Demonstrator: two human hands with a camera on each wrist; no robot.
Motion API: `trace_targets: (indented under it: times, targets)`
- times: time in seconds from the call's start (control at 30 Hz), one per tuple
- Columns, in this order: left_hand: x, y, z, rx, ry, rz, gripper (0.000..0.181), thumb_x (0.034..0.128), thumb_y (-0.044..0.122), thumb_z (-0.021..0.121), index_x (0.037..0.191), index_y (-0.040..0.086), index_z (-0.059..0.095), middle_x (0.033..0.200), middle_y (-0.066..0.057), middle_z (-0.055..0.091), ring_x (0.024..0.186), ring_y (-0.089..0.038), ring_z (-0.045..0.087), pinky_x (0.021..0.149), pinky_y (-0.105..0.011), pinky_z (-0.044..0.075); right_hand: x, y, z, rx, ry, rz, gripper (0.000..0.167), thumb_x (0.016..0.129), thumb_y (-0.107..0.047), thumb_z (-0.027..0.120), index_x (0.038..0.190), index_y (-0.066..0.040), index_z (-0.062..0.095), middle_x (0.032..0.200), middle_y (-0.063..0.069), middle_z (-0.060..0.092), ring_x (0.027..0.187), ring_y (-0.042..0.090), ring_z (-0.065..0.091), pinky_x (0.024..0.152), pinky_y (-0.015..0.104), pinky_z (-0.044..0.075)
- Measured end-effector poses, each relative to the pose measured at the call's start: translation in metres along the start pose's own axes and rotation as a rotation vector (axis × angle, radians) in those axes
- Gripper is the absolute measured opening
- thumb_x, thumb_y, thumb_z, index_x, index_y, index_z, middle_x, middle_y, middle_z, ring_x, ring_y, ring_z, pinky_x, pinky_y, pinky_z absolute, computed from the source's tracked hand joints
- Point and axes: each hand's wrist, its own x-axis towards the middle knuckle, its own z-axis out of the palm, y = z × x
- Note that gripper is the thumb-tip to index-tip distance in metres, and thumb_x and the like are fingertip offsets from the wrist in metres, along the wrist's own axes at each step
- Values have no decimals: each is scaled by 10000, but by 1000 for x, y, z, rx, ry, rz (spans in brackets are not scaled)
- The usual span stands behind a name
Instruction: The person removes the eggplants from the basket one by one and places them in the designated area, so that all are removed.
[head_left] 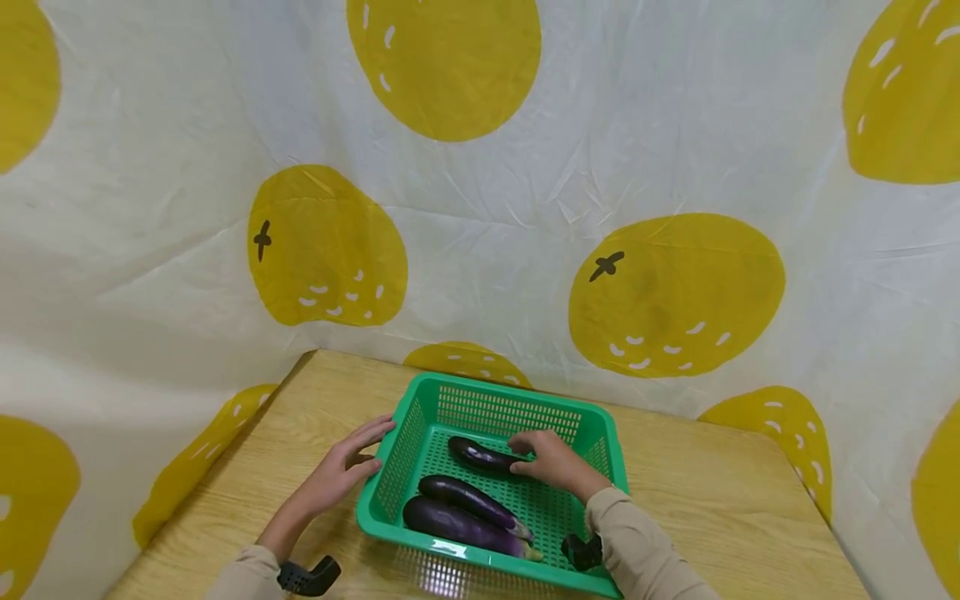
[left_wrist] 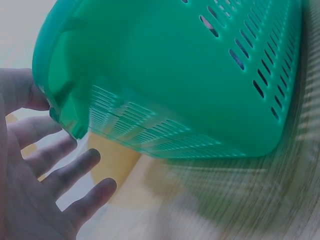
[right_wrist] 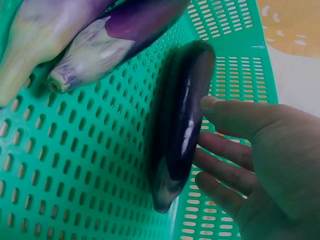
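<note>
A green plastic basket (head_left: pixel 611 467) holds several eggplants. My left hand (head_left: pixel 341 471) is at its left rim; in the left wrist view the thumb and index fingertip meet the rim (left_wrist: pixel 44 65), and the other fingers spread loosely beside it. Inside the basket, my right hand (head_left: pixel 551 458) is at the far eggplant (head_left: pixel 483 456). The right wrist view shows the thumb tip against this dark eggplant (right_wrist: pixel 186 115), with loosely bent fingers along its side, not wrapped round it. Two other eggplants, a slimmer one (head_left: pixel 468 500) and a larger one (head_left: pixel 457 522), lie side by side near the front wall.
The basket stands on a wooden table (head_left: pixel 720 500) whose surface extends to both sides. A white cloth (head_left: pixel 480 292) with yellow fruit prints hangs behind and at the sides. A black device (head_left: pixel 309 577) is on the left wrist, another (head_left: pixel 582 552) on the right.
</note>
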Motion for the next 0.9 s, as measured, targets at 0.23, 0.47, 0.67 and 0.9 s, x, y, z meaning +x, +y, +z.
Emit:
trace_targets:
  times: [0.23, 0.47, 0.67, 0.9]
  targets:
    - [-1, 1, 0, 6, 1, -17, 494, 1056, 69, 539, 1529, -42, 451, 1590, -361, 348, 1399, -326, 504, 975, -300, 543, 1, 0, 1, -24, -31, -21, 361, 927, -115, 767, 1244, 40, 692, 1187, 206, 724, 1063, 359, 690, 881, 482, 573]
    - [2, 1, 0, 8, 7, -6, 491, 1051, 68, 546, 1523, -37, 464, 1587, -367, 351, 1407, -116, 492, 978, -315, 547, 9, 0, -4, -15, -50, -11, 366, 908, -98, 784, 1236, 39, 696, 1195, 214, 717, 1044, 364, 693, 849, 449, 582]
    - [1, 1, 0, 11, 12, 4, 487, 1046, 58, 549, 1513, -55, 467, 1578, -374, 358, 1394, -78, 492, 973, -306, 548, 13, 3, -1, 2, -67, -5, 380, 888, -83, 802, 1233, 34, 694, 1197, 223, 709, 1039, 366, 692, 839, 445, 585]
    - [0, 0, 0, 11, 12, 12, 485, 1045, 61, 553, 1511, -47, 474, 1586, -326, 386, 1365, 83, 435, 971, -329, 549, 16, 3, 4, 10, -84, 2, 387, 888, -72, 799, 1250, 21, 698, 1208, 204, 719, 1065, 370, 685, 865, 469, 581]
